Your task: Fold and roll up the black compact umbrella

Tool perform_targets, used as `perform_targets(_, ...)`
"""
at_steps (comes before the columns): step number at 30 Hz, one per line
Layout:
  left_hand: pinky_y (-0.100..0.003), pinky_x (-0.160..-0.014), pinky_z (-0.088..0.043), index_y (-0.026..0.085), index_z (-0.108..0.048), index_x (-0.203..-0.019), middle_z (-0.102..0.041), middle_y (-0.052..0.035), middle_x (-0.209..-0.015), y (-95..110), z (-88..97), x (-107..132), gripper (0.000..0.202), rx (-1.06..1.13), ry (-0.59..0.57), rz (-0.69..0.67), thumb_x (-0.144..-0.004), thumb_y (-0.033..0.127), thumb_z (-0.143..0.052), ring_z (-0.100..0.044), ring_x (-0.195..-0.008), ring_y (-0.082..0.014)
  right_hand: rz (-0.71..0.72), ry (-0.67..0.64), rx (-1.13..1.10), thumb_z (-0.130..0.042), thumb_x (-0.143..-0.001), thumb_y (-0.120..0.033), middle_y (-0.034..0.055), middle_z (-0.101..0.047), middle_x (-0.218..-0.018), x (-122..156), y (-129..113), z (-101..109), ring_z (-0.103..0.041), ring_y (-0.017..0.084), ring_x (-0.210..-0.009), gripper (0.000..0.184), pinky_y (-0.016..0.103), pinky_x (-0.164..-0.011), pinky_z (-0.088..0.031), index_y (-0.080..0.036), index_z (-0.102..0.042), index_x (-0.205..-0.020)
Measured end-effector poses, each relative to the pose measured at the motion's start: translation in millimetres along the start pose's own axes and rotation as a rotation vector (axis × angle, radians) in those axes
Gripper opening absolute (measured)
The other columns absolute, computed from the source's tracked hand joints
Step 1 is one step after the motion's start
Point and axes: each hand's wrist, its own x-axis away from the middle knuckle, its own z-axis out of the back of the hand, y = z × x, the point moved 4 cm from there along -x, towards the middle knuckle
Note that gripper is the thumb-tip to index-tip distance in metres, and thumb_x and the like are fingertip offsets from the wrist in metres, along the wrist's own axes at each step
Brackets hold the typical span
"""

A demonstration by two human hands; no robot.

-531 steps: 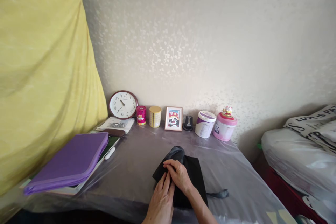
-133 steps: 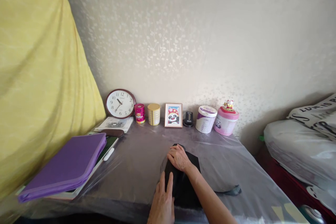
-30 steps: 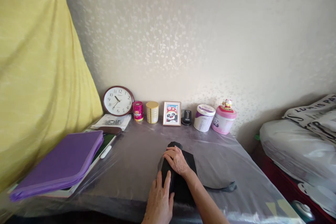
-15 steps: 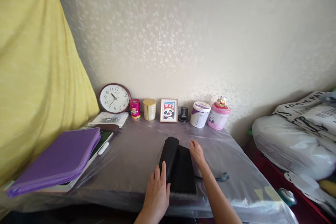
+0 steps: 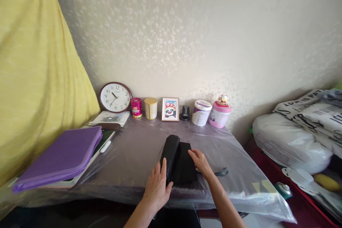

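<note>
A black, thick rolled bundle (image 5: pixel 170 151) lies on the table in front of me, slanting away from my body. From its right side a flat black flap (image 5: pixel 186 167) spreads over the tabletop; I cannot make out what kind of article it is. My left hand (image 5: pixel 157 183) grips the near left side of the roll, fingers along it and thumb at its near end. Fingers and thumb of my right hand (image 5: pixel 200 162) pinch the flap's right edge. A dark grey strap-like piece (image 5: pixel 221 172) pokes out to the right behind my right wrist.
Clear plastic covers the table (image 5: pixel 128 164). Along the wall stand a clock (image 5: pixel 116 97), a pink tin (image 5: pixel 136 107), a yellow canister (image 5: pixel 151 108), a picture frame (image 5: pixel 170 109) and two tubs (image 5: pixel 202 113). A purple folder (image 5: pixel 58 156) lies left, bags (image 5: pixel 291 137) right.
My right hand has come in to the flap's right edge and pinches it; the flap's near edge has drawn up. My left hand stays on the roll. The view has shifted slightly.
</note>
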Motion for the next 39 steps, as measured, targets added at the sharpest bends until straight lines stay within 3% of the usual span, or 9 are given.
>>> perform_targets(4,-0.033,-0.096,-0.035,0.012,-0.006,-0.142,-0.032,-0.0171,-0.141,-2,-2.7,0,0.081,0.004,-0.026,0.015,-0.072,0.013,-0.046,-0.042,-0.12,-0.0258,0.022,-0.028,-0.069,-0.056,-0.074,-0.038,0.0004,-0.062,-0.068,2,-10,-10,-0.059,0.014,-0.061,0.037,0.022,-0.048,-0.045,-0.013,-0.056,-0.102)
perform_targets(10,-0.033,-0.096,-0.035,0.013,-0.007,-0.142,-0.033,-0.0156,-0.14,-3,-8.1,-1,0.086,0.005,0.016,0.023,-0.066,0.008,-0.046,-0.044,-0.118,-0.0247,0.046,-0.098,-0.197,-0.057,-0.073,-0.035,-0.0023,-0.059,-0.064,1,-43,-32,-0.054,0.011,-0.05,0.041,0.019,-0.038,-0.039,-0.014,-0.053,-0.108)
perform_targets(16,-0.033,-0.096,-0.036,0.011,-0.009,-0.142,-0.034,-0.0149,-0.139,-3,-9.0,0,0.088,-0.009,0.026,0.01,-0.062,0.008,-0.047,-0.043,-0.117,-0.0255,0.046,-0.119,-0.244,-0.055,-0.075,-0.028,0.0024,-0.064,-0.075,-4,-66,-60,-0.062,0.015,-0.062,0.044,0.021,-0.043,-0.047,-0.014,-0.049,-0.115)
perform_targets(20,-0.033,-0.096,-0.037,0.011,-0.013,-0.141,-0.035,-0.014,-0.138,-4,-8.7,0,0.087,-0.002,0.042,0.013,-0.061,0.007,-0.047,-0.043,-0.117,-0.0251,0.038,-0.109,-0.151,-0.056,-0.075,-0.026,0.0038,-0.066,-0.081,-13,-66,-79,-0.064,0.016,-0.063,0.048,0.022,-0.043,-0.049,-0.014,-0.047,-0.12)
perform_targets(26,-0.035,-0.097,-0.037,0.009,-0.041,-0.126,-0.034,-0.0152,-0.14,-6,-5.0,-1,0.065,0.025,0.0,0.022,-0.061,0.007,-0.048,-0.042,-0.119,-0.0264,0.12,-0.109,0.129,-0.055,-0.076,-0.023,0.0037,-0.068,-0.079,-17,-70,-97,-0.063,0.013,-0.058,0.045,0.023,-0.053,-0.046,-0.012,-0.048,-0.119)
perform_targets(30,-0.035,-0.098,-0.037,0.01,-0.036,-0.129,-0.037,-0.0147,-0.138,-7,-5.3,-1,0.067,0.046,0.021,0.041,-0.063,0.007,-0.047,-0.045,-0.117,-0.0247,0.221,-0.212,0.24,-0.051,-0.079,-0.021,-0.0005,-0.069,-0.065,-10,-80,-102,-0.065,0.013,-0.065,0.038,0.022,-0.062,-0.044,-0.011,-0.049,-0.116)
perform_targets(36,-0.04,-0.1,-0.035,0.008,-0.027,-0.133,-0.042,-0.0167,-0.134,-13,-10.4,6,0.067,0.056,0.06,0.056,-0.07,0.015,-0.048,-0.044,-0.12,-0.0264,0.336,-0.298,0.292,-0.043,-0.083,-0.018,0.0017,-0.073,-0.075,3,-93,-101,-0.064,0.011,-0.063,0.022,0.022,-0.063,-0.042,-0.015,-0.054,-0.102)
perform_targets(39,-0.042,-0.098,-0.037,0.01,-0.031,-0.129,-0.045,-0.0151,-0.129,-15,-0.8,13,0.056,0.057,0.207,0.046,-0.076,0.02,-0.044,-0.044,-0.118,-0.0263,0.354,-0.326,0.291,-0.042,-0.084,-0.02,0.0022,-0.073,-0.077,5,-94,-102,-0.065,0.012,-0.066,0.021,0.022,-0.064,-0.042,-0.016,-0.055,-0.1)
